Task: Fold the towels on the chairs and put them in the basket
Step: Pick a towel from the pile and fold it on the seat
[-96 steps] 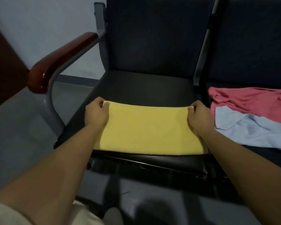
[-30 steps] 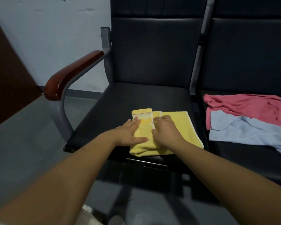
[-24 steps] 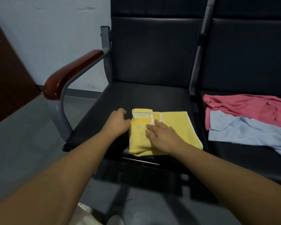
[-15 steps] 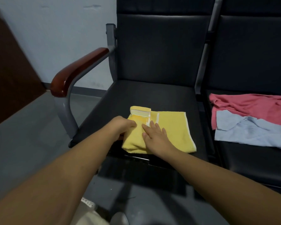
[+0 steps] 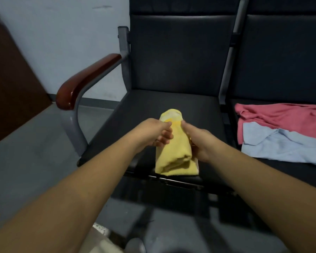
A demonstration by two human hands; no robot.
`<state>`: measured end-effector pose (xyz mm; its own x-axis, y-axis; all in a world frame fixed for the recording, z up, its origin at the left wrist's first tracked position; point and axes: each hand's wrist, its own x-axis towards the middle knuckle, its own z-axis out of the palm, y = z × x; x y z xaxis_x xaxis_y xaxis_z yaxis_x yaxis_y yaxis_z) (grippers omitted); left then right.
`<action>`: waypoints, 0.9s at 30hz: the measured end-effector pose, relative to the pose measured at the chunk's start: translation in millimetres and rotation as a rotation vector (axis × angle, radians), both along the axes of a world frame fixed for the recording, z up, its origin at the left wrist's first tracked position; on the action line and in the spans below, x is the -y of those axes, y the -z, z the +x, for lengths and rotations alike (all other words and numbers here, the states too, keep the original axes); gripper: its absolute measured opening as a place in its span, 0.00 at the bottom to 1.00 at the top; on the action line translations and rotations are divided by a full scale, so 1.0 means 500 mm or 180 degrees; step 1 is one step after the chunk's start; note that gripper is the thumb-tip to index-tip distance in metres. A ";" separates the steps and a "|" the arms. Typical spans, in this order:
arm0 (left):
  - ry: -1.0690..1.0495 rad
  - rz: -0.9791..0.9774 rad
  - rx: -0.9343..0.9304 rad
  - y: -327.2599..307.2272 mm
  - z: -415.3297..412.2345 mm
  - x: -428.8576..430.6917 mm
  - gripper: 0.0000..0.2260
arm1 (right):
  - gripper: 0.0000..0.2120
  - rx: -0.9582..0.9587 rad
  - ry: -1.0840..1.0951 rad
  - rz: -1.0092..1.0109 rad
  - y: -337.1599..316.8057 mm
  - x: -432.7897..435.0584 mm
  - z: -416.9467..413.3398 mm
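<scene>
Both hands grip folded yellow towel (image 5: 173, 152) on chair seat (image 5: 150, 110); left hand (image 5: 157, 133) and right hand (image 5: 199, 141) curled round its sides.

The right hand (image 5: 202, 141) has its fingers hidden under the folded yellow towel (image 5: 172, 152) (only its back and thumb show); the pink towel (image 5: 285, 118) and blue towel (image 5: 285, 146) on the next seat (image 5: 263, 171) run off the right edge; the brown board (image 5: 13, 79) at left is blurred and cut off; pale shapes (image 5: 106, 241) below are too blurred to name.
</scene>
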<state>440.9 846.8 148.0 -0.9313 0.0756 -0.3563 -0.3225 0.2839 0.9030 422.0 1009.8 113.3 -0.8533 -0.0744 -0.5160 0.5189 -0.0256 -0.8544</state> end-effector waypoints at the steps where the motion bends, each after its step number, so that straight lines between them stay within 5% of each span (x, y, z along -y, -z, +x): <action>1: -0.0007 -0.0195 -0.0098 0.006 -0.004 -0.003 0.11 | 0.23 0.0008 0.0089 0.0222 0.007 -0.012 -0.001; 6: -0.0346 -0.1122 -0.0206 0.046 -0.017 0.006 0.08 | 0.13 -0.0079 0.0112 0.0599 0.011 -0.028 0.009; 11: -0.0327 -0.0686 0.0441 0.066 -0.015 -0.016 0.11 | 0.16 0.0128 0.0203 0.0461 0.016 -0.038 0.017; 14: -0.0270 -0.0680 0.0573 0.079 -0.025 -0.019 0.22 | 0.17 0.0180 0.0173 0.0273 0.015 -0.038 0.019; 16: -0.0333 -0.0398 0.0669 0.083 -0.031 -0.015 0.26 | 0.13 0.0210 0.0200 -0.0028 0.013 -0.032 0.014; 19: -0.0353 0.0147 0.0814 0.073 -0.032 -0.001 0.25 | 0.19 0.0280 0.0225 -0.0335 0.022 -0.020 0.005; 27: -0.0959 0.0856 0.0075 0.011 -0.019 0.076 0.18 | 0.14 -0.0572 0.0309 -0.0192 -0.036 0.077 0.009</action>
<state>431.4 808.7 142.5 -0.9178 -0.1061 -0.3827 -0.3768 -0.0719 0.9235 426.4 971.1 131.6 -0.9359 -0.0134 -0.3520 0.3510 -0.1219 -0.9284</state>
